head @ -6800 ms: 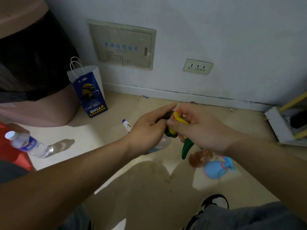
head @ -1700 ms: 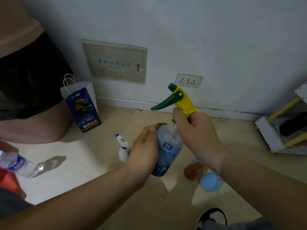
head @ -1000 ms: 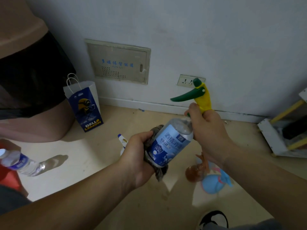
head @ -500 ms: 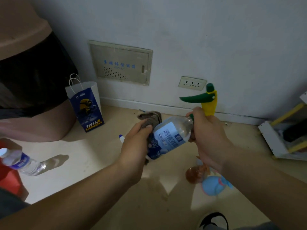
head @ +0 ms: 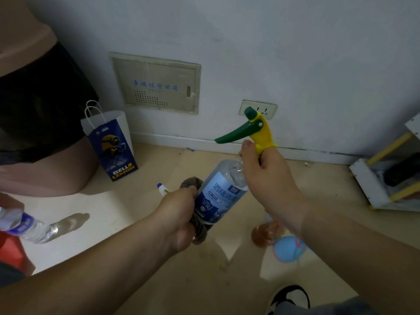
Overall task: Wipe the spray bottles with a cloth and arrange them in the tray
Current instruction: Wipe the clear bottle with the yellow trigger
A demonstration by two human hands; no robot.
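Head view: the step in hand is wiping, on the clear spray bottle (head: 221, 194) with the blue label. The right hand (head: 266, 178) grasps it round the neck, just under the yellow-and-green trigger head (head: 256, 130), and holds it in the air, tilted, with the head up and away from the person and the base down toward the other hand. The left hand (head: 179, 214) is clenched round a grey cloth (head: 200, 231), bunched against the bottle's lower side and base. The cloth touches the label, and a tail of it hangs below the fist. Judgement: the shoulder, the neck and the trigger head are out of the cloth's reach in this grip. The next move would call for turning the bottle in the right hand, or sliding the cloth up toward the shoulder, with the neck grip firm so the tilted bottle does not slip. After that it goes to the tray. I can pick out no tray for certain. A white rack (head: 372, 187) with yellow bars stands well off beyond the right hand, and I cannot tell whether it serves as one. On the floor (head: 127, 201), a small white sprayer (head: 162, 188) peeks out just past the left knuckles. An amber bottle (head: 264, 233) and a light blue bottle (head: 287, 248) lie under the right wrist, close together. Much of the task appears to remain.
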